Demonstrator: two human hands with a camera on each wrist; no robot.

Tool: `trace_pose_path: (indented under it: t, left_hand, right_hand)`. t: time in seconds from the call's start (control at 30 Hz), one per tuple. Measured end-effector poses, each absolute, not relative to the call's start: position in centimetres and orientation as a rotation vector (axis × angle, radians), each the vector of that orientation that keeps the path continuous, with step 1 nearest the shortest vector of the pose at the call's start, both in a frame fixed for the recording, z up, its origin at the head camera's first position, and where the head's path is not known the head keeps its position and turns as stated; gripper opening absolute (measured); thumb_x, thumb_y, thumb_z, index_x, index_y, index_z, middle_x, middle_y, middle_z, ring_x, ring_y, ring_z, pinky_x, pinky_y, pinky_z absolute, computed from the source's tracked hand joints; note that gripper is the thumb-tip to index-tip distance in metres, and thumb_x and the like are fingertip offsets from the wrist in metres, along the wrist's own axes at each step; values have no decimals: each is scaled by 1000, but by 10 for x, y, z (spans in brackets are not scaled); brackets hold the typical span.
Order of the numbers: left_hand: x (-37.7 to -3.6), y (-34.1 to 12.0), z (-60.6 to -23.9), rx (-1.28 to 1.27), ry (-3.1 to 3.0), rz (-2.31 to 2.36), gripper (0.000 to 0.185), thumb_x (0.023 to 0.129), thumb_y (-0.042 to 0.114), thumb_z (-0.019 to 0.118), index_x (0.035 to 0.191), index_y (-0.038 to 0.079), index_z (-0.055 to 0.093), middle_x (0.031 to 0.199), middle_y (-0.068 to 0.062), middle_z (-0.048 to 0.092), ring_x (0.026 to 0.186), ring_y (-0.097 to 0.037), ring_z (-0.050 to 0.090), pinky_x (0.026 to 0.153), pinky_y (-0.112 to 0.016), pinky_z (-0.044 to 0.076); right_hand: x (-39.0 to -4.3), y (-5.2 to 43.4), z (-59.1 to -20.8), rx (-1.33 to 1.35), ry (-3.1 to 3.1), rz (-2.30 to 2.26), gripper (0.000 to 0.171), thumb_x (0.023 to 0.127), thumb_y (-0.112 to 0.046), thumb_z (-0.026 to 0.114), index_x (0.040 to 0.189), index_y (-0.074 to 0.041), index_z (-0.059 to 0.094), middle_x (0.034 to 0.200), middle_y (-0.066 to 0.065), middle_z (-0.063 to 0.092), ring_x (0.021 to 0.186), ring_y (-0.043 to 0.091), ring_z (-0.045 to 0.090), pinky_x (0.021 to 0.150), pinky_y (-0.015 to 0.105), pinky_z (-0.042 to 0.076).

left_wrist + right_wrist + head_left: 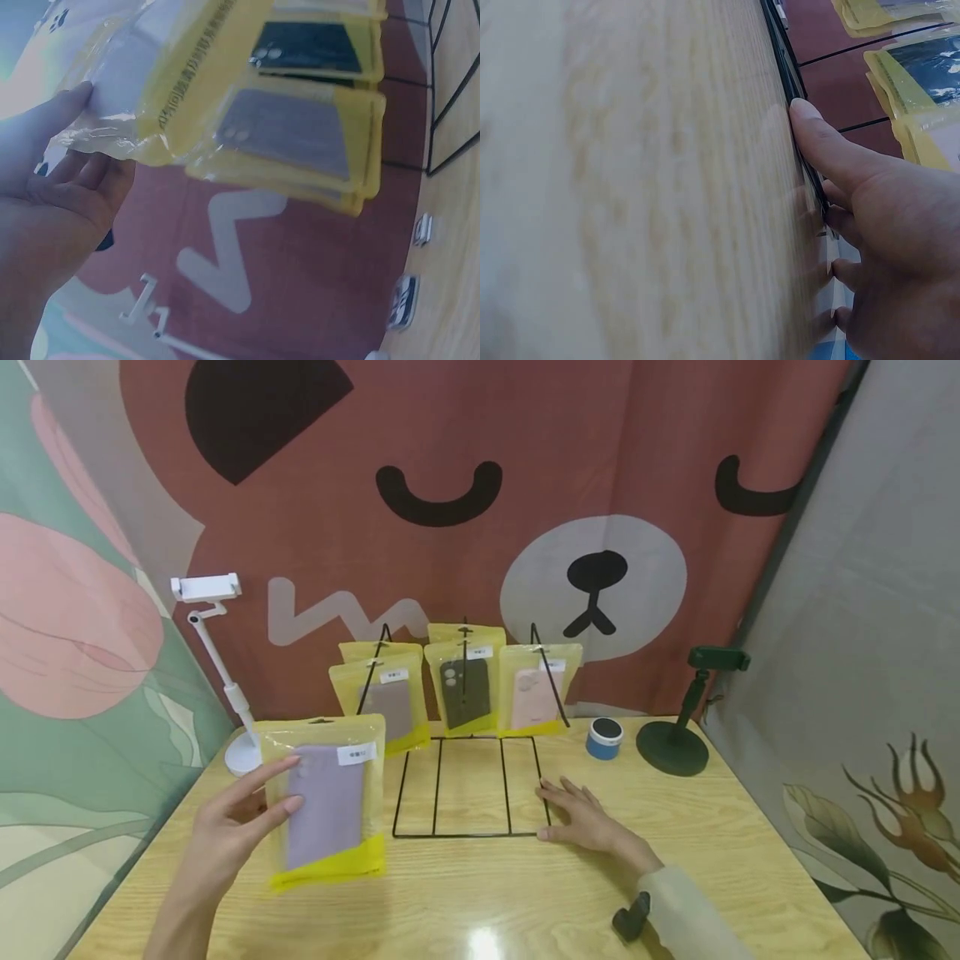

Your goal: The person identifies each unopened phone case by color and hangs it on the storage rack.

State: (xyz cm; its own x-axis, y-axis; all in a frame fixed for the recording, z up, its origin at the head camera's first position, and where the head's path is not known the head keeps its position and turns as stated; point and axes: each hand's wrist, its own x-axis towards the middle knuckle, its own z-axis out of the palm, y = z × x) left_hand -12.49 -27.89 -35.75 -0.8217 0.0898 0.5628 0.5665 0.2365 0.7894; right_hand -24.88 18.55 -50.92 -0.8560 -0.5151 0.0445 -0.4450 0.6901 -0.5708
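My left hand [225,827] pinches the left side of a clear-and-yellow zip bag [326,810] holding a purple phone case, thumb and fingers at its edge. The bag is upright in front of a black wire display rack [472,836]. In the left wrist view, the bag [180,82] overlaps packets hanging behind it. At the rack's right front corner rests my right hand [581,818], fingers extended against the wire; the right wrist view has its thumb along the black frame. On the rack's hooks hang packaged phone cases: lilac [386,706], black [465,689] and pink [534,689].
A white phone stand [236,697] is at the back left of the wooden table [450,902]. Right of the rack are a small blue round container [603,746] and a dark green phone stand [672,749]. A printed curtain [450,560] hangs behind.
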Motion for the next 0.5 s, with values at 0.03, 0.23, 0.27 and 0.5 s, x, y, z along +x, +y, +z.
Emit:
trace_pose_path:
  t: [0.03, 0.23, 0.27, 0.5]
  left_hand:
    - [-127, -277, -358, -619, -2130, -1593, 51, 81, -19, 63, 130, -6, 55, 62, 4, 38, 49, -14, 29, 45, -28, 30]
    - [-139, -269, -365, -608, -2210, -1496, 49, 82, -13, 67, 129, -3, 58, 63, 5, 36, 51, -15, 29, 45, -28, 31]
    - [-141, -268, -365, -601, -2216, -1495, 48, 82, -12, 67, 129, -2, 58, 64, 7, 35, 52, -15, 29, 45, -28, 31]
    - [-156, -264, -373, -589, -2226, -1523, 46, 84, -7, 68, 129, 0, 59, 66, 3, 38, 54, -16, 28, 47, -28, 31]
  right_hand:
    - [-249, 185, -509, -793, 2775, -893, 75, 85, -47, 68, 143, -6, 45, 154, 16, 30, 142, 46, 12, 110, 66, 2]
    - [-248, 186, -510, -805, 2766, -902, 75, 85, -47, 68, 144, -6, 44, 154, 16, 30, 142, 47, 12, 110, 67, 2]
    - [-248, 186, -510, -806, 2767, -902, 75, 85, -46, 69, 144, -6, 44, 154, 15, 30, 142, 47, 12, 110, 67, 2]
    - [-248, 185, -509, -789, 2759, -910, 75, 86, -46, 68, 144, -6, 44, 154, 16, 31, 143, 46, 11, 110, 66, 1]
